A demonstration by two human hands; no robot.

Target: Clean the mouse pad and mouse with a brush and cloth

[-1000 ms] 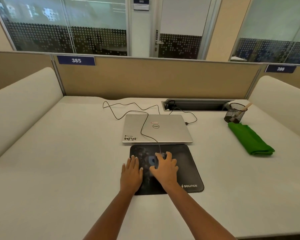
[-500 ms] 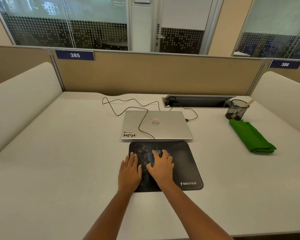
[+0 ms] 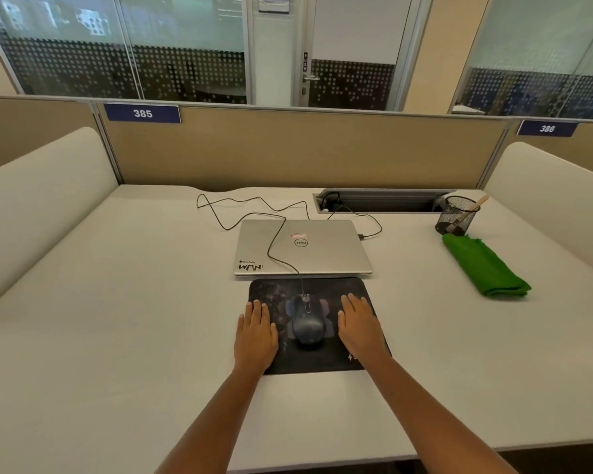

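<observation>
Both hands lie flat and empty on the mouse pad (image 3: 336, 292): left hand (image 3: 255, 333), right hand (image 3: 362, 328). The wired mouse (image 3: 307, 325) sits untouched between them.

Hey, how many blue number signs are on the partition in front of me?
2. Sign 385 is atop the partition at upper left; sign 386 is at far right, beyond the mesh pen cup. More may lie outside the view.
</observation>
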